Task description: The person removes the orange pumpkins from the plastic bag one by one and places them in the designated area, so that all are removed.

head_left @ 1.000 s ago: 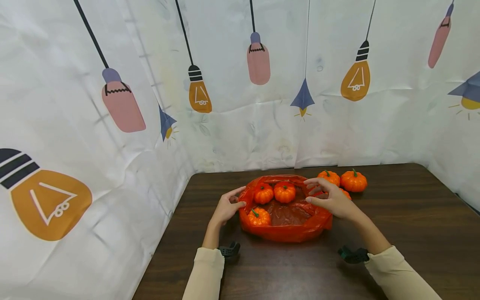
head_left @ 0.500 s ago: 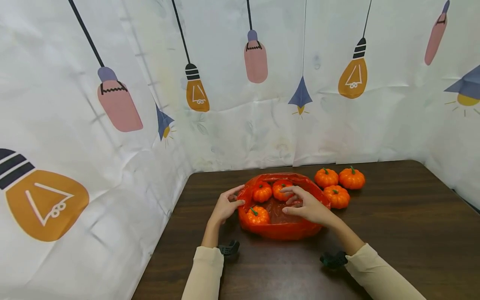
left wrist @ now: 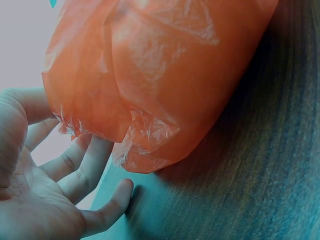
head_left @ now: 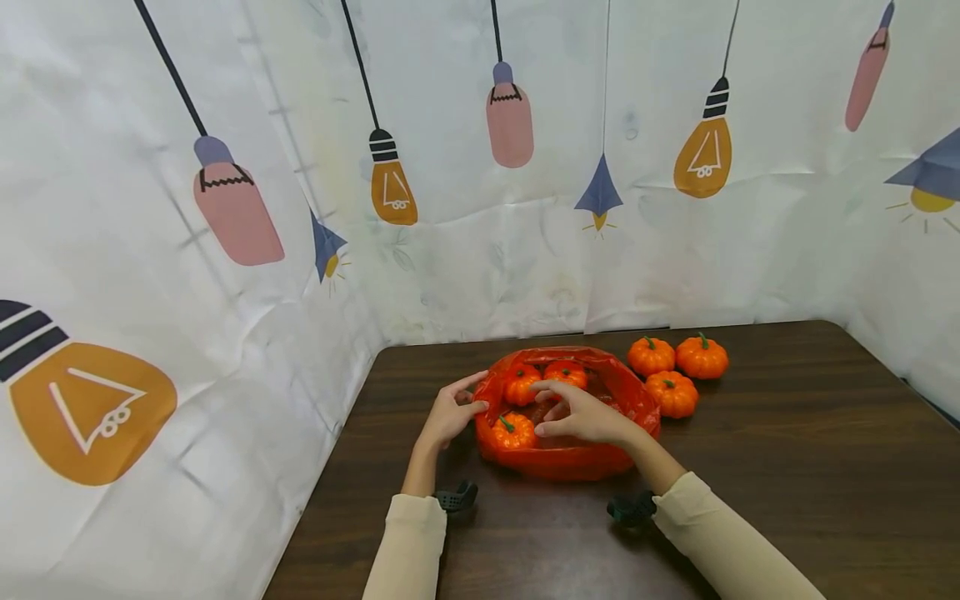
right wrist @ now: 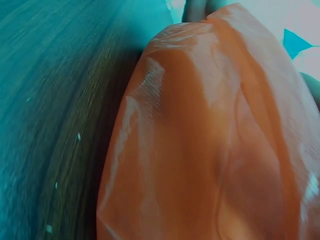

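An orange-red plastic bag [head_left: 577, 467] lies on the table with its mouth spread wide. Inside it are 3 small orange pumpkins: one at the front left [head_left: 513, 432], two others [head_left: 518, 386] [head_left: 567, 372] at the back. My left hand [head_left: 447, 416] holds the bag's left rim between thumb and fingers; in the left wrist view the bag's edge [left wrist: 95, 110] hangs between them. Over the bag's mouth is my right hand [head_left: 583, 417], fingers curved apart, fingertips beside the front-left pumpkin and nothing in its grasp. The bag's wall [right wrist: 190, 135] fills most of the right wrist view and hides that hand's fingers.
Behind and right of the bag, 3 more orange pumpkins [head_left: 672, 394] [head_left: 651, 356] [head_left: 702, 357] stand close together on the dark wooden table [head_left: 787, 475]. A white sheet printed with lamps [head_left: 465, 275] hangs along the table's back and left edges.
My right hand has moved left from the bag's right rim to over its mouth, near the front-left pumpkin. The left hand stays at the left rim.
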Motion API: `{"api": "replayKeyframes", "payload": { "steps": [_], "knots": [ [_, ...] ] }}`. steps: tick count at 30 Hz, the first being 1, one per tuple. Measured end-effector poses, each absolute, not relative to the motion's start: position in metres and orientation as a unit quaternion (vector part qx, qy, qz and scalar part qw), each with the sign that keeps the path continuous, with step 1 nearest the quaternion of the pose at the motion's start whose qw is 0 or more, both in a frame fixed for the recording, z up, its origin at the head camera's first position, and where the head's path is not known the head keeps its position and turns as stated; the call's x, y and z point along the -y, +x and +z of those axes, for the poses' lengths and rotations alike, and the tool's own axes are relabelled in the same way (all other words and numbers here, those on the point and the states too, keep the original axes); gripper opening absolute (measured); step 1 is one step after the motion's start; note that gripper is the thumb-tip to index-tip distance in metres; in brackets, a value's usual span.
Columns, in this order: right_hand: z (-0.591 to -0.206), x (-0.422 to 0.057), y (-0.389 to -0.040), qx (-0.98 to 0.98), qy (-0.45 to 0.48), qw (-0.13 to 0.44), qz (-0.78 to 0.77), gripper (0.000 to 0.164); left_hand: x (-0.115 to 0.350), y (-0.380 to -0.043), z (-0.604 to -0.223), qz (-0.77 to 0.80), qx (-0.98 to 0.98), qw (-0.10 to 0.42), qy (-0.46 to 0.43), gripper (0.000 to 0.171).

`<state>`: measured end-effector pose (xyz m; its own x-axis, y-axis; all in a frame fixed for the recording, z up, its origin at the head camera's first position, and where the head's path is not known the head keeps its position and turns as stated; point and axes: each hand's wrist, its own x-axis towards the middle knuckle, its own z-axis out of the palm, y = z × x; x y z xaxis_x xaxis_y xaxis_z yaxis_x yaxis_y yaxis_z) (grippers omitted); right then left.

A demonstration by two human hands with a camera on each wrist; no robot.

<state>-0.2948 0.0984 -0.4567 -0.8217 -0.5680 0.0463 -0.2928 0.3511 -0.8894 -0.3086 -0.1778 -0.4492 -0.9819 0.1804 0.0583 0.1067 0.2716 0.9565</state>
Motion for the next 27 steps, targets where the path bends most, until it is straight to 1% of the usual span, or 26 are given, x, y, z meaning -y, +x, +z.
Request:
{"api": "replayKeyframes", "payload": {
  "steps": [6,14,18,22,27],
  "knots": [
    [-0.464,-0.089,-0.300,-0.810,-0.274,0.180,-0.486,0.071,0.178,-0.309,-0.450,0.595,-0.798,0.036,0.092,0.054],
    [-0.472,-0.082,-0.304,-0.807,-0.282,0.200,-0.478,0.072,0.181,-0.309,-0.449,0.589,-0.801,0.043,0.098,0.054],
    [-0.477,-0.079,-0.308,-0.809,-0.293,0.202,-0.468,0.071,0.181,-0.308,-0.448,0.586,-0.803,0.038,0.101,0.053],
    [-0.479,-0.077,-0.310,-0.816,-0.310,0.198,-0.446,0.071,0.182,-0.310,-0.449,0.581,-0.805,0.047,0.106,0.054],
    [-0.478,-0.074,-0.311,-0.823,-0.329,0.190,-0.421,0.069,0.184,-0.324,-0.466,0.580,-0.807,0.047,0.100,0.056]
  ]
}}
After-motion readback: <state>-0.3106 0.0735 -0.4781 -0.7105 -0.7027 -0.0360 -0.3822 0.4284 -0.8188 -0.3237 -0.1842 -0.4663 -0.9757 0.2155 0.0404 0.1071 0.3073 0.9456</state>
